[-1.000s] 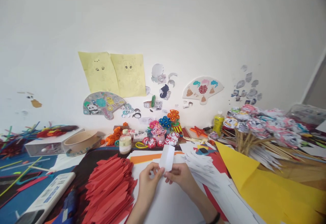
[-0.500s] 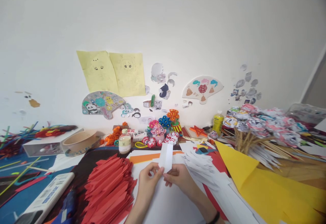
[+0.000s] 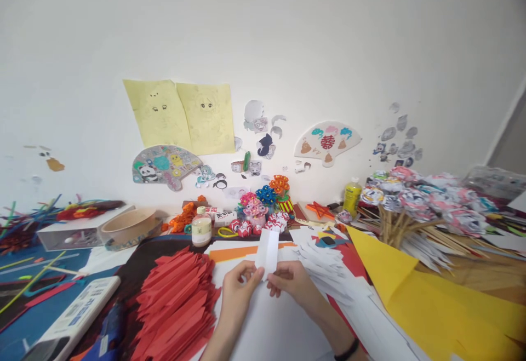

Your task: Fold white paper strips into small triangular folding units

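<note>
A narrow folded white paper strip (image 3: pixel 268 250) stands upright between my hands, a lengthwise crease showing. My left hand (image 3: pixel 242 280) pinches its lower left edge between thumb and finger. On the other side, my right hand (image 3: pixel 287 281) pinches the lower right corner, fingers curled beneath. Under both hands lies a large white sheet (image 3: pixel 275 328). A heap of folded red paper strips (image 3: pixel 176 301) is left of my left hand, and a pile of white strips (image 3: pixel 324 268) lies to the right of my right hand.
Yellow paper (image 3: pixel 452 306) covers the right side. A glue bottle (image 3: pixel 201 228), small paper flowers (image 3: pixel 255 207) and a yellow bottle (image 3: pixel 352 199) stand near the wall. Bundled paper flowers (image 3: pixel 423 196) lie at the right. A white power strip (image 3: pixel 78 317) and blue glue gun (image 3: pixel 107 333) are at the left.
My right thumb and fingers have shifted slightly right and up along the strip's lower edge. My left hand keeps its pinch, almost unmoved.
</note>
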Available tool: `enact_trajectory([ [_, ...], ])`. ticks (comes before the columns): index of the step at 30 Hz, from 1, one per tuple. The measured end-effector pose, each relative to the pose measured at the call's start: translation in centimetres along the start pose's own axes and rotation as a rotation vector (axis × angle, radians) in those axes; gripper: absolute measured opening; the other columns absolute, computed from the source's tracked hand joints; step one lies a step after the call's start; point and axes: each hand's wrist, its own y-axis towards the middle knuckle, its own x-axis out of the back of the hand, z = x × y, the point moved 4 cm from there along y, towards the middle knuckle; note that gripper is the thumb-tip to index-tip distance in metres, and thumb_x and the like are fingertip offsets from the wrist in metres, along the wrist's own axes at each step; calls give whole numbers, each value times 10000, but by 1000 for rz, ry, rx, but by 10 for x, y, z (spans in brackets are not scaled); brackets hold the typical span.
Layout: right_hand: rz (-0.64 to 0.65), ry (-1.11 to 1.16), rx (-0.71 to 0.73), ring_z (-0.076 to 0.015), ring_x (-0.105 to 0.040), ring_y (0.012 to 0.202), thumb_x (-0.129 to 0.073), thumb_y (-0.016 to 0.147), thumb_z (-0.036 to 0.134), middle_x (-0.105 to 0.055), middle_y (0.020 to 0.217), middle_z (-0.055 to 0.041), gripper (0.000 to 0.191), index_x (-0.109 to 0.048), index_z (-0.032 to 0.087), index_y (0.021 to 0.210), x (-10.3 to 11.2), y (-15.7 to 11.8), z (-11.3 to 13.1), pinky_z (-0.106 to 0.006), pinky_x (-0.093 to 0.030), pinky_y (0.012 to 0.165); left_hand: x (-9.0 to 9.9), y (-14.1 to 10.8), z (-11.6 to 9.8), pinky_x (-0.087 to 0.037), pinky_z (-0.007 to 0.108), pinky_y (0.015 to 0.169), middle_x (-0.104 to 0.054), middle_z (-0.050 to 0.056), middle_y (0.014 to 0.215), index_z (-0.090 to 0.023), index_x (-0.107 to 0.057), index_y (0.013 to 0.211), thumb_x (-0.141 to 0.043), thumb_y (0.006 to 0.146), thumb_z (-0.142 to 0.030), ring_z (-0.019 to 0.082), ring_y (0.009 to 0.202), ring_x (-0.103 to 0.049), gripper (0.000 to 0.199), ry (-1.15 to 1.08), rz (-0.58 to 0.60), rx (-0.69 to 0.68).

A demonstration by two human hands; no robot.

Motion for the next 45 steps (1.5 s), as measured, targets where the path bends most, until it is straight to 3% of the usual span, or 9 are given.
enact_trajectory([
  [16,-98,58,34,-146,-604,556,-713,709,361,-669,650,-57,286,-704,100,826,-4,5,-3,-250,-468,545,-3,-3,1,-325,216,561,-503,-28,560,-169,-582,631,-582,782,-455,131,569,-439,324,2,-36,-41],
  [22,-149,68,65,-145,-595,506,-700,712,400,-659,632,-67,314,-691,88,755,-4,6,-5,-235,-446,475,-2,-5,-7,-330,212,567,-508,-24,582,-168,-575,622,-589,790,-429,127,577,-420,310,32,-48,-73],
  [33,-158,46,61,-138,-566,509,-700,710,436,-645,608,-60,342,-690,99,765,-8,6,-3,-233,-428,486,-3,-5,-8,-338,210,580,-451,-37,581,-172,-515,617,-569,808,-425,126,593,-416,321,25,-38,-106],
  [40,-185,69,86,-130,-543,497,-706,706,377,-608,560,-32,277,-677,102,722,-6,3,5,-231,-420,487,-1,-8,-17,-340,221,604,-504,-24,595,-170,-541,629,-503,856,-413,136,612,-458,335,105,4,-157],
  [45,-177,65,91,-122,-519,478,-705,698,350,-597,542,-27,252,-672,101,700,-6,2,5,-228,-405,477,-1,-11,-18,-351,231,630,-561,-9,638,-174,-566,674,-472,881,-384,145,635,-482,310,123,-36,-183],
])
